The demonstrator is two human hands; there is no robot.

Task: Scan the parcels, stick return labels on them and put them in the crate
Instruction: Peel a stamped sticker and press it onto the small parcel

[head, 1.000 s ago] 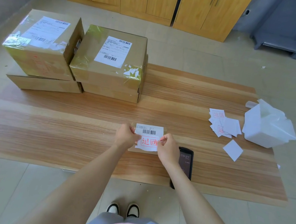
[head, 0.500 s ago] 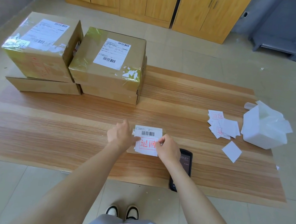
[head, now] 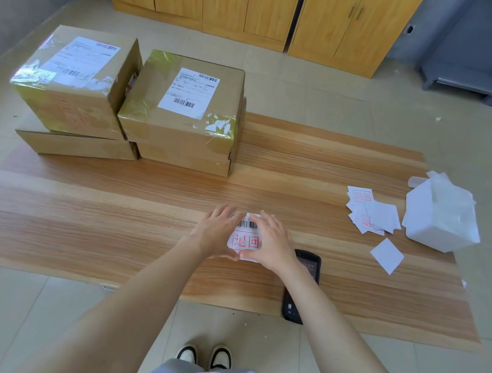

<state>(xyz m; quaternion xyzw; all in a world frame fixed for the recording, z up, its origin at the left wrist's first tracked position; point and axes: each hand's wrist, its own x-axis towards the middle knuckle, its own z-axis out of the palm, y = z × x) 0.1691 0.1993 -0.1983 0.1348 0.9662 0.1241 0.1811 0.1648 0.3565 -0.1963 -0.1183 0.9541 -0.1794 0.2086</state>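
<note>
A small flat parcel lies on the wooden table (head: 102, 228), mostly covered by its white barcode label (head: 246, 224) and a white return label (head: 245, 241) with red characters. My left hand (head: 216, 230) and my right hand (head: 273, 242) lie flat on either side of the return label, fingers straight, pressing on the parcel. A black handheld scanner (head: 298, 294) lies just right of my right wrist at the table's front edge. No crate is in view.
Two taped cardboard boxes (head: 74, 85) (head: 182, 111) with shipping labels sit on flatter boxes (head: 77, 145) at the table's back left. Loose return labels (head: 369, 212), a white backing slip (head: 387, 255) and a white bag (head: 440, 214) lie at the right. Wooden cabinets (head: 251, 0) stand behind.
My hands held the return label by its edges over the parcel; now both have opened flat and press it down.
</note>
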